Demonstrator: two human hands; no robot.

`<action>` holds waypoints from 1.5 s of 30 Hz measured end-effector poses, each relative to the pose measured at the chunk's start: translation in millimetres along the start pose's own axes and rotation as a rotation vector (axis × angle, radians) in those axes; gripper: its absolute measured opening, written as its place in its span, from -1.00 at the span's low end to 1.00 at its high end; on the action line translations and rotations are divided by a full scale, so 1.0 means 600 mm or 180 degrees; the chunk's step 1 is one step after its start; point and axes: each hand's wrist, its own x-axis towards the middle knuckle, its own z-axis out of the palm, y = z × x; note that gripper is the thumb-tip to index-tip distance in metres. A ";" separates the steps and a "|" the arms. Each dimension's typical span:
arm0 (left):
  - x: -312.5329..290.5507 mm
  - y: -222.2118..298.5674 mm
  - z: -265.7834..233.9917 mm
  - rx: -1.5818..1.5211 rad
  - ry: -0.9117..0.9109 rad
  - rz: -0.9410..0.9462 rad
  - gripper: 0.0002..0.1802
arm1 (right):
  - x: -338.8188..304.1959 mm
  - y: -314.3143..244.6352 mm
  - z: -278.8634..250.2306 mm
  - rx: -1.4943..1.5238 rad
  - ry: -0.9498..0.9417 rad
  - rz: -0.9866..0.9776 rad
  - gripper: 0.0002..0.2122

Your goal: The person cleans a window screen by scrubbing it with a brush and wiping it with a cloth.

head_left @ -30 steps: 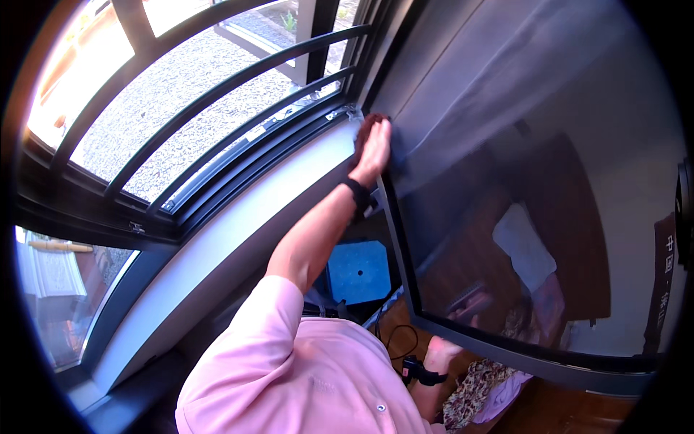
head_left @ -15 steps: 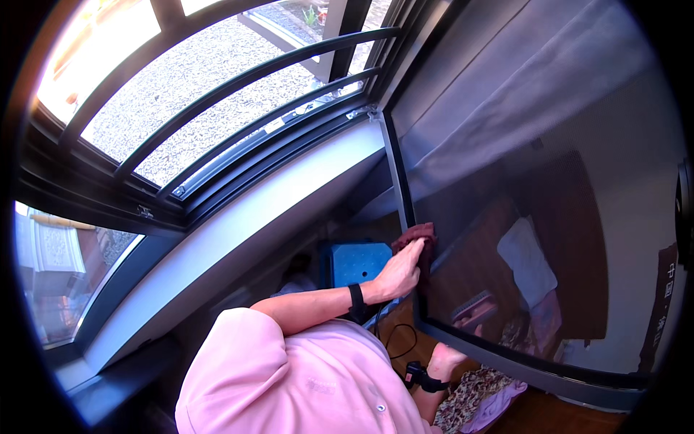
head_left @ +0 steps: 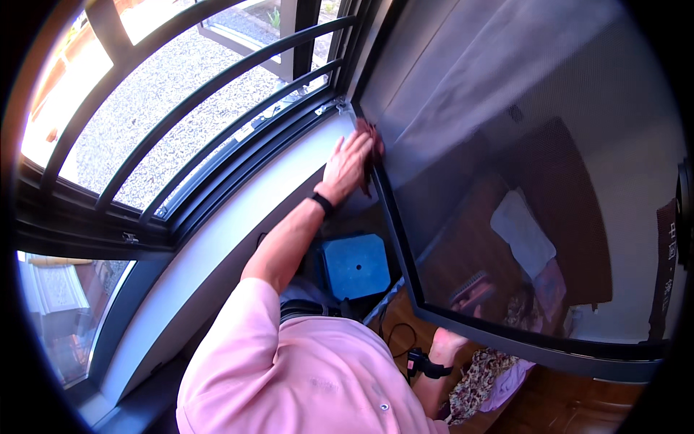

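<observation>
My left hand [head_left: 345, 165] is closed on a dark red cloth [head_left: 370, 139], pressing it to the black side frame of a window screen [head_left: 387, 195], near the hinge at the sill. Black bands circle both wrists. My right hand [head_left: 450, 338] reaches under the screen's lower edge, its fingers partly hidden behind the frame and mesh. Through the mesh a pinkish brush [head_left: 471, 291] with bristles shows at those fingers, seemingly in their grip. The screen stands swung inward on my right.
A white sill [head_left: 267, 189] runs below the barred window [head_left: 238, 79], with gravel outside. A blue stool [head_left: 356, 264] stands under the sill. A dark cable [head_left: 396, 334] lies near my waist. Patterned fabric [head_left: 481, 380] hangs at lower right; a white cloth [head_left: 524, 228] shows through the mesh.
My left hand has slid the dark red cloth up along the screen's side frame, toward the hinge at the sill, and the arm has stretched out. My right hand stays near the lower edge.
</observation>
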 end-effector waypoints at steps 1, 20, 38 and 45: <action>0.006 -0.002 0.012 -0.0079 0.0050 -0.0024 -0.39 | 0.000 0.000 -0.002 -0.0007 -0.0026 -0.0025 -0.58; 0.058 -0.053 0.014 0.0002 -0.0624 -0.0363 -0.36 | 0.014 -0.020 0.010 -0.0427 -0.0112 0.0016 -0.49; -0.188 0.278 -0.055 -0.2746 -0.0719 -0.0409 -0.46 | -0.001 -0.007 0.014 -0.0561 -0.0001 -0.0422 -0.57; -0.062 0.229 -0.022 -0.3396 -0.0598 -0.1163 -0.28 | 0.009 0.001 -0.016 -0.0124 -0.0006 -0.0159 -0.49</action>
